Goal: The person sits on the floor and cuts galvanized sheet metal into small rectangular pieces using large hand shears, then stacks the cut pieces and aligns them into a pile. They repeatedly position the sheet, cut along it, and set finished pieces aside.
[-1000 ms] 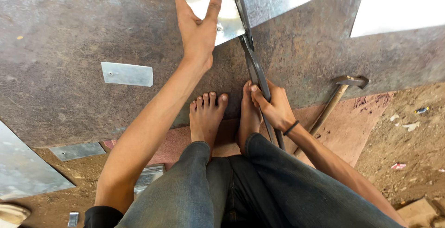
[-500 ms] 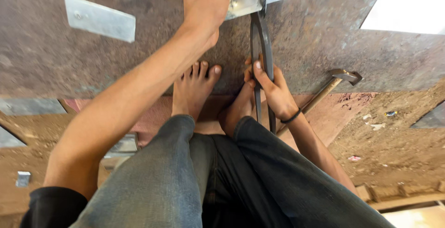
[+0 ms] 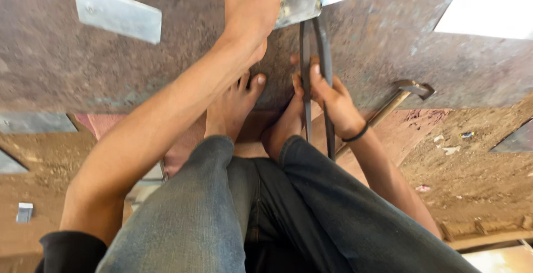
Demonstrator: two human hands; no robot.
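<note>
My left hand [image 3: 252,6] reaches forward and presses down on a shiny piece of sheet metal [image 3: 300,1] at the top edge of the view, fingers curled over it. My right hand [image 3: 327,95] grips the long dark handles of a pair of metal shears [image 3: 323,39]. The shears run from beside my right foot up to the shiny piece. Both bare feet [image 3: 233,106] rest on a large rusty metal plate [image 3: 83,73], with my jeans-clad legs below.
A hammer [image 3: 402,95] lies on the plate to the right of my right hand. A small bright metal rectangle [image 3: 116,12] lies at upper left. Metal offcuts [image 3: 33,123] and a dirt floor [image 3: 477,173] border the plate.
My left hand has gone from lying flat with spread fingers to curling over the shiny piece. My right hand has slid a little up the shears handles. The view has moved closer.
</note>
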